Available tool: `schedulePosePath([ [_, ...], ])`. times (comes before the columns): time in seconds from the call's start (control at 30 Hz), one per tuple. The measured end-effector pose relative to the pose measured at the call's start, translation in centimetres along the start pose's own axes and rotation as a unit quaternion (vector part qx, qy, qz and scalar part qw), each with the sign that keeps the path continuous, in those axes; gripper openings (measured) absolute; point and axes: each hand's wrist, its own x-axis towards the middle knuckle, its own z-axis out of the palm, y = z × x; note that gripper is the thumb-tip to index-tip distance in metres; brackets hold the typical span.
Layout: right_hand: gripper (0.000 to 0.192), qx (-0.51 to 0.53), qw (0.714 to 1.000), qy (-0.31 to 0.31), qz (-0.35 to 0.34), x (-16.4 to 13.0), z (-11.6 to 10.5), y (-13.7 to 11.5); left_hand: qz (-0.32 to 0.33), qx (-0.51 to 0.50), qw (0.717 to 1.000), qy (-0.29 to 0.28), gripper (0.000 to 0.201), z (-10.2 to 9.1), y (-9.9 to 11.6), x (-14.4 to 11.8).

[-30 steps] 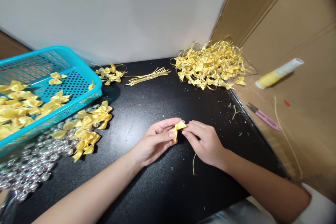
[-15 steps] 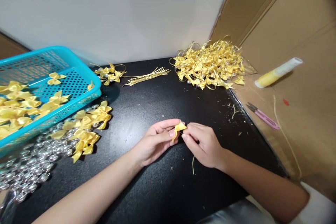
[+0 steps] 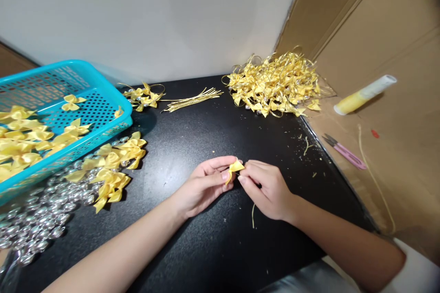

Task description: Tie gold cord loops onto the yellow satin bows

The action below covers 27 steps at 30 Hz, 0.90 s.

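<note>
A small yellow ribbon bow is pinched between the fingertips of both hands above the black table. My left hand grips it from the left with thumb and fingers. My right hand grips it from the right, and a thin gold string trails down below that hand onto the table.
A turquoise basket with yellow bows sits at the left, loose bows and silver beads beside it. Gold strings and a big pile of finished bows lie at the back. A glue tube and pink snips rest on cardboard at right.
Both hands stay in nearly the same place; the fingers have shifted slightly on the bow, and the string under the right hand has moved a little.
</note>
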Motion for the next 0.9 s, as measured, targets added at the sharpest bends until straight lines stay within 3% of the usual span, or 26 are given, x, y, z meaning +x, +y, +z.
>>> schedulePosePath([
  [0.9, 0.024, -0.014, 1.0, -0.024, -0.01, 0.02, -0.11, 0.42, -0.002, -0.002, 1.0, 0.008, 0.027, 0.1, 0.19, 0.01],
])
